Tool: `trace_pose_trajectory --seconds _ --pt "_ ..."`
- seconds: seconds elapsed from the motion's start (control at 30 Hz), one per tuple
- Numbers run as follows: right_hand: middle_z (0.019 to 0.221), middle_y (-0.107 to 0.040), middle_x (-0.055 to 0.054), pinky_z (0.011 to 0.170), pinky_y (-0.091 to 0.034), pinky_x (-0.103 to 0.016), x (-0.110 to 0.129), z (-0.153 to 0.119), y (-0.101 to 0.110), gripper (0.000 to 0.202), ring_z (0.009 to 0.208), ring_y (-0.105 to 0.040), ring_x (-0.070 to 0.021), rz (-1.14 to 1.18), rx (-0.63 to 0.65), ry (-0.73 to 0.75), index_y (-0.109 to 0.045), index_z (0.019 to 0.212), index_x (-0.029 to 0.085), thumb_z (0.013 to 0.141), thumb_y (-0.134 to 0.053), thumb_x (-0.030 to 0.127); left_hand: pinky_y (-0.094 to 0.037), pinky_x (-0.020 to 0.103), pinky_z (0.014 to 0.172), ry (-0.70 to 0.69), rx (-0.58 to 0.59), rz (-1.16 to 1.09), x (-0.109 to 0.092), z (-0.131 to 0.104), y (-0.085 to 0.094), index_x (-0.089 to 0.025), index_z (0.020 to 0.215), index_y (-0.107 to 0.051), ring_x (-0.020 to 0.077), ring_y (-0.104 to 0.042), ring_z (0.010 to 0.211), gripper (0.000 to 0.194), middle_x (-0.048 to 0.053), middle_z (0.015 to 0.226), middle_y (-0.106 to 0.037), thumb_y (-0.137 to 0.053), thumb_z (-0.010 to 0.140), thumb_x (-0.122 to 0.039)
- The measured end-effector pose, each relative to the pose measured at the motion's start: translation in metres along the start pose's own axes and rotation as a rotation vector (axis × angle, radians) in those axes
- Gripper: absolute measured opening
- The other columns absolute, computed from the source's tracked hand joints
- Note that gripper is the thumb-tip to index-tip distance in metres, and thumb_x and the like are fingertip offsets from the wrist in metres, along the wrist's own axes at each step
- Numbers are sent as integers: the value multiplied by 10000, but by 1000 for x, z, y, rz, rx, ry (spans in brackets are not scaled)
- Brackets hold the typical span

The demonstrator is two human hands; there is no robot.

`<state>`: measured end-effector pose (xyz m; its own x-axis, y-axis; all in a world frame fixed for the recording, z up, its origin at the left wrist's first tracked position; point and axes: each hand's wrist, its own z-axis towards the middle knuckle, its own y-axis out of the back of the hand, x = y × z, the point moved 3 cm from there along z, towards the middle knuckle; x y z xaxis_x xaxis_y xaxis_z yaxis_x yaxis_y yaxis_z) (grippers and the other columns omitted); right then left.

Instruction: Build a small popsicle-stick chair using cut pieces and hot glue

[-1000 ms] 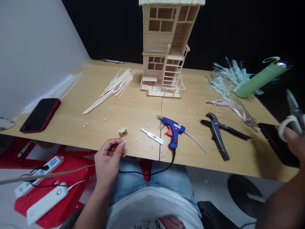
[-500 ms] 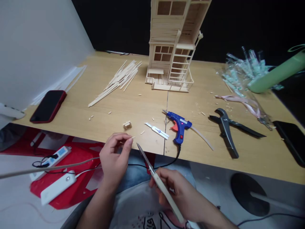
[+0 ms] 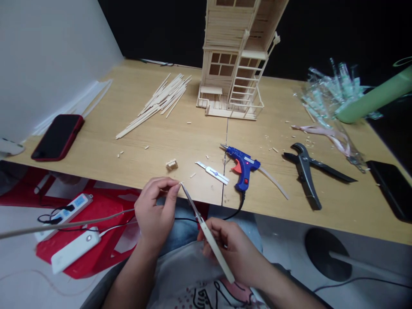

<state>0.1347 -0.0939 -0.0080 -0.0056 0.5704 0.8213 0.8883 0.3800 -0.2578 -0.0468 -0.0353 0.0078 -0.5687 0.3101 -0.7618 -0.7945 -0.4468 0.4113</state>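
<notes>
My left hand (image 3: 157,206) pinches a tiny wooden stick piece (image 3: 181,183) between thumb and fingertips over the table's front edge. In my right hand (image 3: 230,249) are scissors (image 3: 210,242) with cream handles, their blade tips touching or just beside the stick piece. A small wooden block-like piece (image 3: 171,164) sits on the table beyond my left hand. To its right lie a white cutter knife (image 3: 216,175) and a blue glue gun (image 3: 242,167) with a red light and orange trigger.
A wooden model house (image 3: 230,64) stands at the back, with thin sticks (image 3: 161,103) to its left. Dark pliers (image 3: 305,171), a black phone (image 3: 391,186) and plastic packets (image 3: 337,90) lie right; a red-cased phone (image 3: 58,136) lies left. A cord hangs below the table.
The scissors have moved up and left, bringing their tips to the stick piece in my left hand. The camera view has shifted slightly.
</notes>
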Motion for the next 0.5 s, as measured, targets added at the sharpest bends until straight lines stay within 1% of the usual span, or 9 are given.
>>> trace_pose_trajectory --seconds 0.13,0.3,0.4,0.5 --pt "675 -649 40 533 -355 -197 -2 1 1 103 603 -562 -106 -6 -4 6 -648 857 189 777 -644 124 -533 212 706 7 10 18 0 0 -1 -210 906 -700 115 -663 825 57 0 884 -713 -703 900 -153" --pt "661 -620 47 500 -318 -201 0 2 2 40 547 -500 -91 1 6 5 -646 836 191 804 -664 173 -528 220 699 6 7 20 0 0 -2 -210 904 -704 119 -664 815 42 5 883 -715 -706 901 -169" --pt "645 -584 59 504 -313 -199 1 3 0 42 544 -467 -83 3 15 12 -639 830 191 814 -677 195 -524 216 702 23 7 8 2 -1 -2 -215 902 -708 117 -661 818 48 0 883 -716 -713 896 -168" --pt "658 -568 58 489 -285 -203 1 9 0 84 533 -417 -76 11 12 3 -624 839 187 834 -689 240 -533 240 715 51 -7 1 9 -1 3 -216 929 -712 132 -666 822 53 9 908 -717 -725 886 -188"
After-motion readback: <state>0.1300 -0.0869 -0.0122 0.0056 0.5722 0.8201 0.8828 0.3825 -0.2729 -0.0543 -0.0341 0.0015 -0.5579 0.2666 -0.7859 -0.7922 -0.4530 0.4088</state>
